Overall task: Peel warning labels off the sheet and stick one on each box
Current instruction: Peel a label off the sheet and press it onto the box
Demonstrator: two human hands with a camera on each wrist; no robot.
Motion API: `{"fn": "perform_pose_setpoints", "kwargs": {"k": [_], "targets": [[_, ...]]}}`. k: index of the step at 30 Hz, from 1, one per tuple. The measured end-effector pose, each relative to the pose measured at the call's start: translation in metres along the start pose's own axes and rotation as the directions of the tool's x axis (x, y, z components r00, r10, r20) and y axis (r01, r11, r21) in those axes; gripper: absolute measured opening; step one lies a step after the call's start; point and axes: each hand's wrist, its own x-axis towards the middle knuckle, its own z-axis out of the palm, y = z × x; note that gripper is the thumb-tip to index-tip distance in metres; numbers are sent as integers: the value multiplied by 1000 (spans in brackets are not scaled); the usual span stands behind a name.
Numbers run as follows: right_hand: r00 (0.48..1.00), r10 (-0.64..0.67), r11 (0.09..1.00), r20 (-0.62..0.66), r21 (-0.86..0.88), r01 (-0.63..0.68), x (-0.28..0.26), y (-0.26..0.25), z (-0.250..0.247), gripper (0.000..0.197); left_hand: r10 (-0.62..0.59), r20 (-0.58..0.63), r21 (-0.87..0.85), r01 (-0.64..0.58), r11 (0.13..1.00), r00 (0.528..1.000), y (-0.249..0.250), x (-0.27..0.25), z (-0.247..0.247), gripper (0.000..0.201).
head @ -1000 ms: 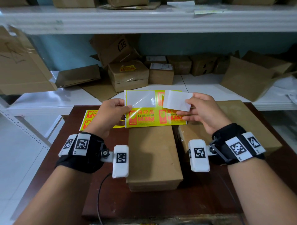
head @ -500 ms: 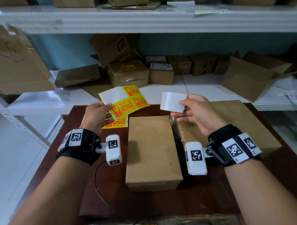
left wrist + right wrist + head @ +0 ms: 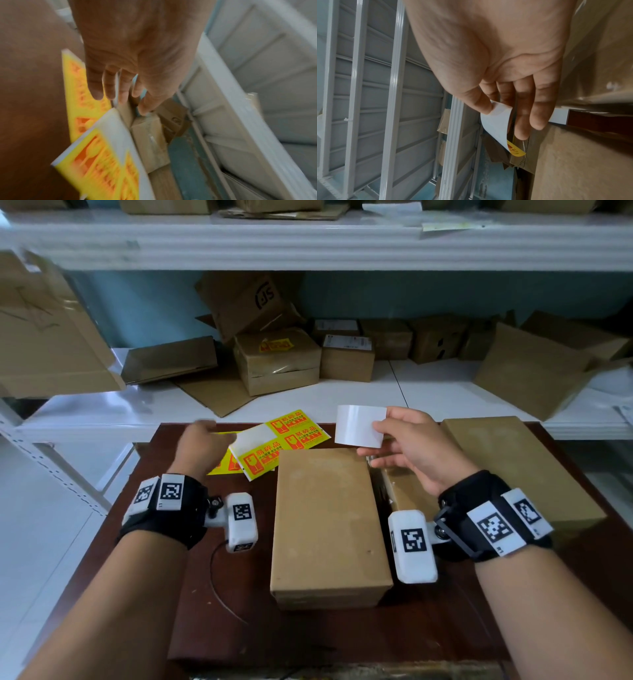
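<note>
- Looking down from the head view: the right hand [image 3: 416,451] is pinching a peeled label [image 3: 359,426], white back showing, above the near box [image 3: 329,525], at 12 o'clock of it. The label sheet [image 3: 274,445] is lying on the table [image 3: 219,611] at the box's 11 o'clock.
- Left wrist view: the left hand [image 3: 133,54] is hanging over the sheet [image 3: 101,155], fingers loose, holding nothing.
- Right wrist view: the thumb [image 3: 476,101] and fingers [image 3: 539,108] are squeezing the label [image 3: 496,121].
</note>
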Motion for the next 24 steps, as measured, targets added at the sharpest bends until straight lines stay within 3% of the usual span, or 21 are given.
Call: {"fn": "perform_pose_setpoints", "kwargs": {"k": [1,3,5,8,10,12,16,24], "targets": [[1000,-2,1000,0,-6,2,0,0,0,14,108,-55,25,-107,994,993,10,-6,-7,39],[1000,-11,1000,-4,-22,11,0,0,0,14,262,-61,-74,-266,961,963,35,-25,-16,11],[1000,-28,999,-9,-39,27,0,1,1,14,350,80,-197,-329,924,934,59,-51,-17,10],[999,-49,996,0,-77,49,1,2,2,14,429,331,-245,-362,899,841,80,-85,-6,10],[998,-63,992,7,-110,63,1,2,3,16,462,425,-202,-416,886,778,85,-99,4,11],[997,-71,991,0,-114,70,2,2,4,21,471,465,-185,-438,880,750,86,-106,14,12],[996,-86,988,13,-130,87,2,2,9,27,459,464,-189,-422,887,758,85,-111,24,12],[990,-121,987,67,-96,127,-5,0,22,14,431,446,-229,-365,902,784,79,-109,27,11]]}}
